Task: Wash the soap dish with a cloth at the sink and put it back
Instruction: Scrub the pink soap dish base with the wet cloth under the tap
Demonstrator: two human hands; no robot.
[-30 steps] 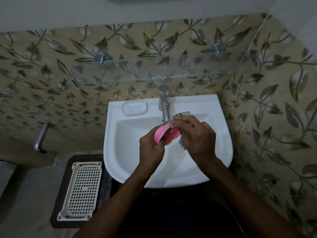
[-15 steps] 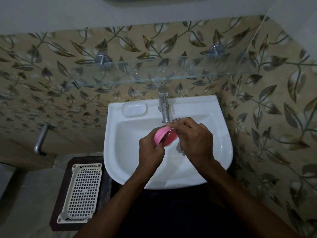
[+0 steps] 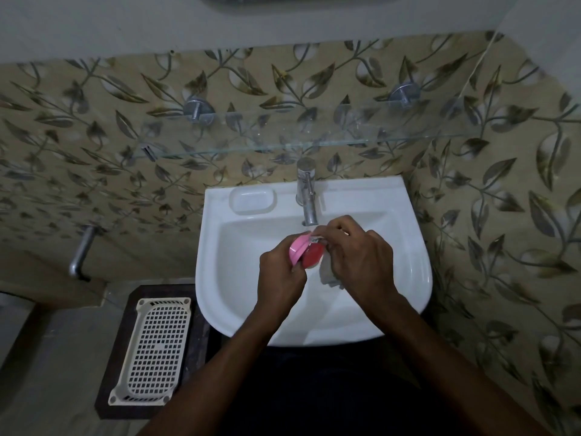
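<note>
over the white sink (image 3: 412, 278), the pink soap dish (image 3: 298, 249) tilts on edge in the left hand (image 3: 279, 280), fingers curled round its rim. the right hand (image 3: 358, 256) pinches what looks like a grey cloth (image 3: 328, 274) against it, below the tap (image 3: 306, 196).

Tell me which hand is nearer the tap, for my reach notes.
Right. The right hand sits just below the tap spout; the left hand is lower and further left, gripping the soap dish.
</note>
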